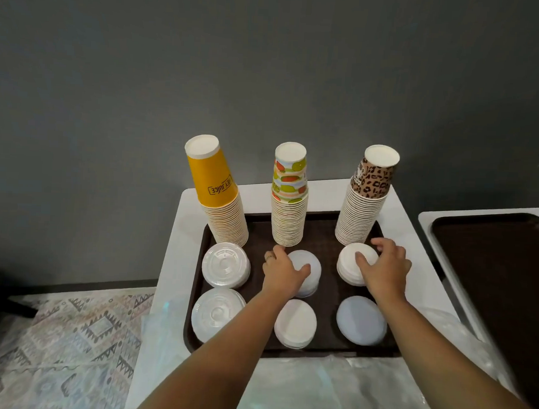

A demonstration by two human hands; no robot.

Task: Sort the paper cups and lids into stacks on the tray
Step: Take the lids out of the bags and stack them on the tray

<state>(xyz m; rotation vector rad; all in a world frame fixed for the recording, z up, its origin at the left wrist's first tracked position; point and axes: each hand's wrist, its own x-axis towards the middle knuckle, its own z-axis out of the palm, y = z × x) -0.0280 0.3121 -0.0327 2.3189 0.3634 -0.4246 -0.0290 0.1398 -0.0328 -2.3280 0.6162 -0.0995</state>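
Both hands — left hand point(282, 271), right hand point(382, 268) — atop middle-row lid stacks point(350, 269).

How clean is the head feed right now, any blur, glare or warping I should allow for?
Head view: wide-angle warp splays the cup stacks outward; the right hand and left hand are slightly soft, the second tray at the right edge is smeared; lighting is dim and even, with faint sheen on the plastic sheet.
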